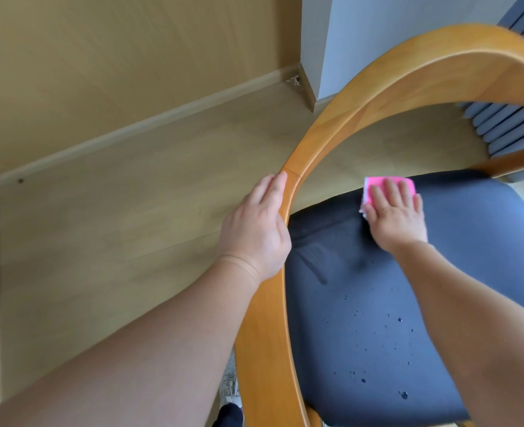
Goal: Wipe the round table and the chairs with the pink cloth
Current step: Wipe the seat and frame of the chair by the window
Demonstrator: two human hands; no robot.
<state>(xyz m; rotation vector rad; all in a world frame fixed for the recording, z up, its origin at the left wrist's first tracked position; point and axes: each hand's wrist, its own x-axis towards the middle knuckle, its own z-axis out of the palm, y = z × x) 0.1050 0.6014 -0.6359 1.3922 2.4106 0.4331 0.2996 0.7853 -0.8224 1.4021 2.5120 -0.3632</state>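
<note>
A chair with a curved wooden frame (340,118) and a dark blue padded seat (362,318) fills the right half of the view. My left hand (254,232) grips the left side of the wooden frame, thumb hidden behind the rail. My right hand (396,214) lies flat with straight fingers on the pink cloth (387,181), pressing it onto the far edge of the seat. Small water droplets dot the near part of the seat. The round table is out of view.
Light wooden floor (116,226) stretches to the left, ending at a skirting board and a tan wall (100,57). A white wall corner (325,57) stands behind the chair. Grey-blue pleated curtain folds (507,124) hang at the far right.
</note>
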